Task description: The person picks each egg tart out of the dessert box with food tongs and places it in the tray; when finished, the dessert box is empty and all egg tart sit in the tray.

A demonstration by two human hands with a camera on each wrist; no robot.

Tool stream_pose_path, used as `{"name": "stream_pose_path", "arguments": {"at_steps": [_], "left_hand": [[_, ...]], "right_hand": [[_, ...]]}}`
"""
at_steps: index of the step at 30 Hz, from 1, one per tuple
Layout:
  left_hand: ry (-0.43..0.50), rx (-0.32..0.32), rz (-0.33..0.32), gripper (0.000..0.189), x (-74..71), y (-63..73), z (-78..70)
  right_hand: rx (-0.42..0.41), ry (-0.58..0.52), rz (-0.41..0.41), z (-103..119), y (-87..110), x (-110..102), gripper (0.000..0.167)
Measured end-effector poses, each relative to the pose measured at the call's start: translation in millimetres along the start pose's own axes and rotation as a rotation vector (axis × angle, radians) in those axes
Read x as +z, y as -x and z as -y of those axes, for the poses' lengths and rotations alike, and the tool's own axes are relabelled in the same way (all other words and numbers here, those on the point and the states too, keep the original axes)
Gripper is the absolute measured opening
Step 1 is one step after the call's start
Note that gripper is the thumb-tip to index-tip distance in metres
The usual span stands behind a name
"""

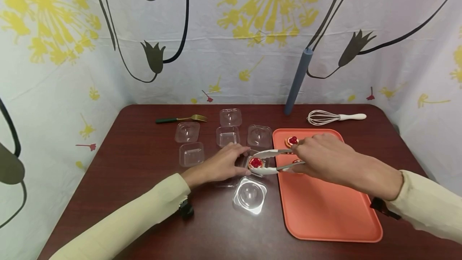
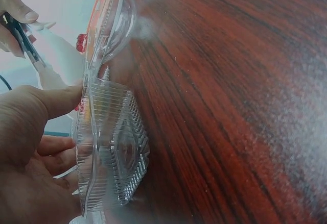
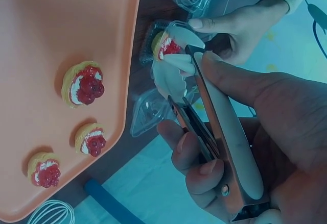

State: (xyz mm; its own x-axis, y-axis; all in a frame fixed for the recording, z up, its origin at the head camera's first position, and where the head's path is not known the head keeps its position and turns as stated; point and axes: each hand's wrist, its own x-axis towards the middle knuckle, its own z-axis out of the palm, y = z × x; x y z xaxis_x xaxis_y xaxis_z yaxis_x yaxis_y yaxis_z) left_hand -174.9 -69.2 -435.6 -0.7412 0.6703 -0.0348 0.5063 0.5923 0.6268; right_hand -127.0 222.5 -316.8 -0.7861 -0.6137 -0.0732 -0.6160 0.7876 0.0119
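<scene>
My left hand (image 1: 221,163) holds a small clear plastic container (image 3: 149,43) by its edges, thumb and forefinger at opposite sides. Inside it is a small tart (image 1: 256,163) with white cream and red fruit on top. My right hand (image 1: 326,159) grips metal tongs (image 3: 232,147) with white tips, which reach in from the right and stand on either side of the tart. Whether the tips press on it I cannot tell. In the left wrist view, a ridged clear tub (image 2: 122,147) shows beside my left fingers. More fruit tarts (image 3: 87,83) sit on the orange tray (image 1: 332,208).
Several clear tubs and lids surround the container, including a lid (image 1: 250,195) in front and a tub (image 1: 191,154) to the left. Farther back lie a green-handled fork (image 1: 181,119) and a whisk (image 1: 335,117). A blue stick (image 1: 298,81) leans on the patterned backdrop.
</scene>
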Motion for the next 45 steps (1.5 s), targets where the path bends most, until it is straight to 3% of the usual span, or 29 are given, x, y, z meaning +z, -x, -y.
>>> {"name": "stream_pose_path", "arguments": {"at_steps": [15,23,25,26,36,45], "left_hand": [[-0.013,-0.037,0.0,0.082,0.9,0.5,-3.3],[-0.012,0.014,-0.029,0.082,6.3,-2.2,4.5],[-0.009,0.009,-0.028,0.081,6.5,-2.7,4.5],[0.0,-0.01,-0.019,0.079,2.1,-0.7,-3.6],[0.004,-0.034,-0.013,0.081,1.5,0.5,-5.4],[-0.006,-0.037,-0.013,0.08,2.1,0.9,-5.6]], "right_hand": [[0.075,-0.056,-0.049,-15.4,17.6,-9.8,0.032],[0.13,-0.064,-0.095,-34.1,40.8,-11.0,0.032],[0.145,-0.067,-0.107,-38.7,46.5,-10.4,0.033],[0.152,-0.067,-0.117,-41.0,49.2,-9.8,0.033],[0.223,-0.037,-0.126,-55.7,76.8,-2.7,0.045],[0.262,-0.037,-0.156,-68.9,108.6,12.3,0.045]]}}
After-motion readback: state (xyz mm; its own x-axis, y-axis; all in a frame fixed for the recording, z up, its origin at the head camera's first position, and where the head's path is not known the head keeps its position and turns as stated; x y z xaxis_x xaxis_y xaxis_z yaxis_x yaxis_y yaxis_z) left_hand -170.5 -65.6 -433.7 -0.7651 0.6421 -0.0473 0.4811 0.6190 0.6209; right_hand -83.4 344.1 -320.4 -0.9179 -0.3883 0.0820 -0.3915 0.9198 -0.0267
